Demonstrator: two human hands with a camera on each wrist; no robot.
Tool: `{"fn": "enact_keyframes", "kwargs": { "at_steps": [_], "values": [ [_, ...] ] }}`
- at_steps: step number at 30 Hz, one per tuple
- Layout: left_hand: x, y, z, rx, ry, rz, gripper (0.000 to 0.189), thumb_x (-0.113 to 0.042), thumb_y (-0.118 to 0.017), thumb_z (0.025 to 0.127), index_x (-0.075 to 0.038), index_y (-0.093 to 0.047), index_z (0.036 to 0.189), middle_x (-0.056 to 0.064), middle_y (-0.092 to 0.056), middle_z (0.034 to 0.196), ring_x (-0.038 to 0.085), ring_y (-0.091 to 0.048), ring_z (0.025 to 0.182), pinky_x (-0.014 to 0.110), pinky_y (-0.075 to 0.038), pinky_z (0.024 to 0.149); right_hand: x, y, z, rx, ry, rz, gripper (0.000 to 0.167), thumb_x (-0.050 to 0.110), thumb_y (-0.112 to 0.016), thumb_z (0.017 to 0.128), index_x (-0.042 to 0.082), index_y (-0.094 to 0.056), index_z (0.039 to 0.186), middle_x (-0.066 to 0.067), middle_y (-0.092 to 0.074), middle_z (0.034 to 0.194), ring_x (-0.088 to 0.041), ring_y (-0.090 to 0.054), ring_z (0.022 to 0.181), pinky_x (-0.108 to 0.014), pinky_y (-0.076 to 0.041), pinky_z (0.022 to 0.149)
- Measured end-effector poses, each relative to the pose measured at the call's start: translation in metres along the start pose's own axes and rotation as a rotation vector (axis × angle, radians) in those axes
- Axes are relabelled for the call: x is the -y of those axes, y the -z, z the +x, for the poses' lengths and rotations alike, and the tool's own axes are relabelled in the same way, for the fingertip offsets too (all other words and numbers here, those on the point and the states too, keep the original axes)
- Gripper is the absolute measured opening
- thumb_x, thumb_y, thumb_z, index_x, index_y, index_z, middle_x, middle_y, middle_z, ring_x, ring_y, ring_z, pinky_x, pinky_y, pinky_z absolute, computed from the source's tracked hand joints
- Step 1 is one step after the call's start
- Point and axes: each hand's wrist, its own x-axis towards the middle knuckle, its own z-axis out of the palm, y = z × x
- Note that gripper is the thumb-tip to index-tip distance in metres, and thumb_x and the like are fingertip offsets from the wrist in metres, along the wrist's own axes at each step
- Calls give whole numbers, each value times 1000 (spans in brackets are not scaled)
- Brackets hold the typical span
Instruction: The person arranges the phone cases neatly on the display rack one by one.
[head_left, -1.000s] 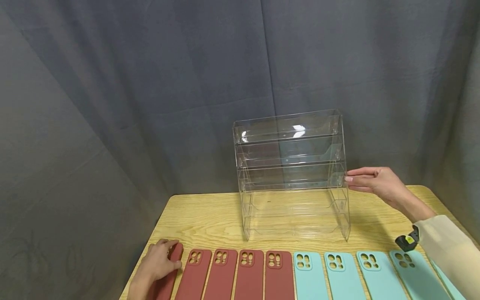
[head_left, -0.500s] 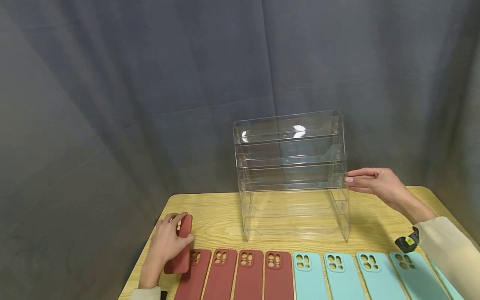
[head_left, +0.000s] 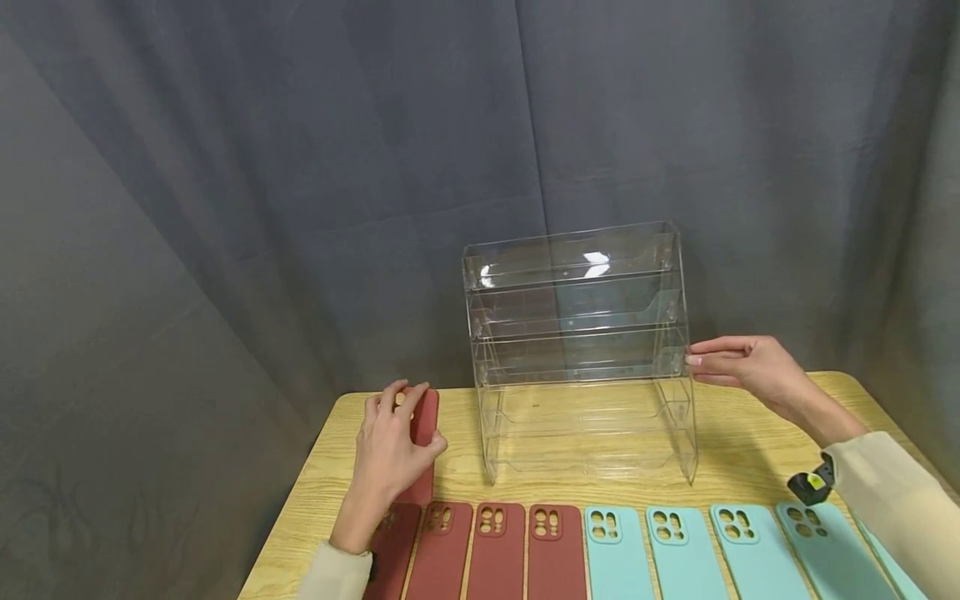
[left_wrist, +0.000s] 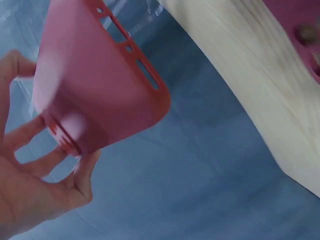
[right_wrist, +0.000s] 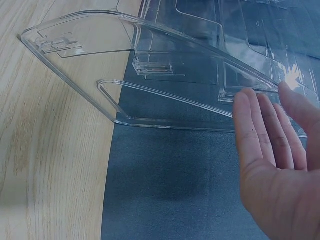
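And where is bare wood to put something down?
The table is bare right of the clear rack, beneath the right hand, and left of the left hand. The front is crowded by red cases and turquoise cases; only a narrow strip separates them from the rack.

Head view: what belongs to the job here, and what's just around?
Likely the job:
- red phone case, held in the left hand
- clear tiered rack, right hand at its side
- row of red cases and turquoise cases, probably

Likely just setting or worn gear:
- wooden table
- dark curtain
- black wrist device
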Motion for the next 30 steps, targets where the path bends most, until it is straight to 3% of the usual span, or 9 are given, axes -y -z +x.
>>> {"fn": "enact_keyframes", "kwargs": {
  "at_steps": [5,12,16,22,30],
  "values": [
    [-22,-5,12,-69,-104,2,67,-27,-81,77,-17,-64,141,18,-57,144,39,-58,124,55,-59,81,0,-2,1,-3,0,5,67,29,-76,98,-10,-52,147,19,-77,109,-4,-77,103,-23,-63,90],
    [-40,1,36,-161,-214,20,68,-28,-81,77,-19,-62,143,17,-57,145,36,-62,123,48,-53,67,-1,-2,1,-4,6,16,66,28,-76,98,-11,-52,146,19,-78,108,-2,-77,101,-23,-63,90],
    [-51,7,56,-209,-276,7,69,-28,-80,78,-24,-61,144,16,-57,145,36,-58,129,49,-54,65,-1,0,0,0,12,28,65,26,-76,99,-11,-52,146,17,-78,109,-3,-77,102,-23,-63,90],
    [-73,13,89,-201,-345,3,66,-29,-75,84,-30,-59,148,13,-58,147,40,-54,136,54,-59,69,-1,1,-2,-2,5,9,65,28,-77,98,-10,-53,146,18,-78,110,-2,-77,102,-23,-63,90],
    [-102,9,128,-210,-407,48,64,-31,-75,85,-29,-60,147,13,-61,145,42,-52,139,52,-58,70,2,-3,-4,-2,5,11,65,28,-78,97,-10,-55,144,16,-78,112,-5,-77,102,-24,-63,89]
  ]
}}
